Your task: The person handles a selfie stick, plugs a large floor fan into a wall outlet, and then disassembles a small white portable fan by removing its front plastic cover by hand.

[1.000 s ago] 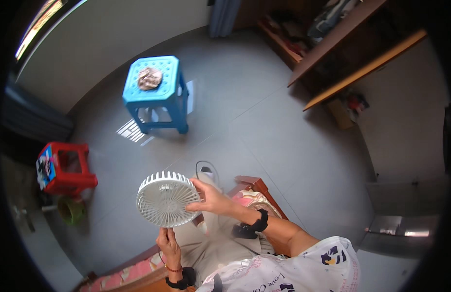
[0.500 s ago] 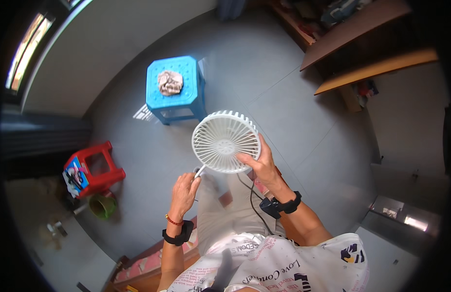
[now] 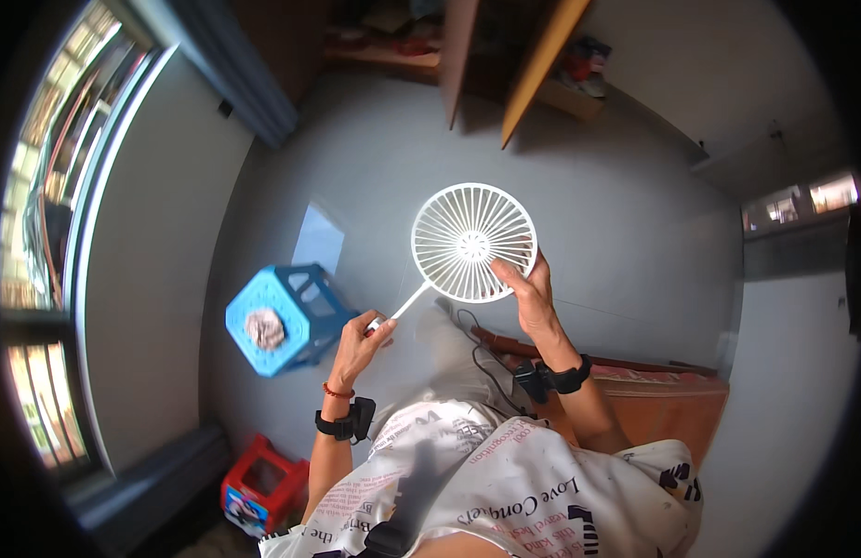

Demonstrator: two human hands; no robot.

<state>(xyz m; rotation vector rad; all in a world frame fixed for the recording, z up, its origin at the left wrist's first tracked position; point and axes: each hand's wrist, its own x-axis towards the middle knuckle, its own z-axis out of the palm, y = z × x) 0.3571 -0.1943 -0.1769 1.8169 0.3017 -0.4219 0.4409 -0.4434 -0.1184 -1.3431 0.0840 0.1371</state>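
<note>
A small white fan [image 3: 463, 270] is held in front of me, its round ribbed grille facing up toward me. My right hand [image 3: 535, 293] grips the lower right rim of the grille, thumb on the ribs and fingers behind. From the grille's lower left a thin white stem [image 3: 411, 300] runs down to my left hand [image 3: 358, 344]. That hand is closed around the stem's lower end, and its fingers hide most of what is there. A dark cable [image 3: 482, 342] hangs below the fan, near my legs.
To the left stands a blue plastic stool [image 3: 291, 312] with a crumpled beige cloth [image 3: 264, 328] on it. Lower left is a red stool [image 3: 263, 479]. An open cabinet with jutting doors [image 3: 542, 70] stands at the far side. A wooden bench [image 3: 644, 405] is behind my right arm.
My view has turned to the right, so the stools now appear lower left. The fan has moved with me. Its grille faces me more squarely, and more of the stem shows.
</note>
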